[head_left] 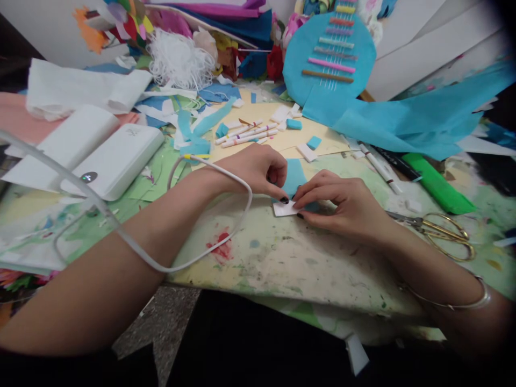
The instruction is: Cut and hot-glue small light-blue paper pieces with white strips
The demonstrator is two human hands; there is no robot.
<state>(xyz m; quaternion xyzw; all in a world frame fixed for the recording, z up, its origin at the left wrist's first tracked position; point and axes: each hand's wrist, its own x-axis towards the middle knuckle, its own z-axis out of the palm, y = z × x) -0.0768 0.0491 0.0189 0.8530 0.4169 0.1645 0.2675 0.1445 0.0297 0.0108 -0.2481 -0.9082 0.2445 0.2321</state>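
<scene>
A small white rectangular piece (284, 208), perhaps foam or card, rests at the edge of a scrap of blue paper (296, 174) on the table. My left hand (262, 171) has its fingers curled and its thumb tip pressed against the top edge of the piece. From the other side, my right hand (342, 204) pinches the right end between thumb and fingers. Part of the blue paper is hidden under my fingers. Gold-handled scissors (443, 234) lie beside my right wrist. A white cable (237, 236) loops over my left forearm.
Markers (250, 133), a blue block (313, 142) and white blocks (307, 152) lie behind my hands. A blue paper-covered round instrument model (292, 67) stands at the back. At left are a white power bank (116, 161) and white string (179, 59); a green roll (439, 183) is at right.
</scene>
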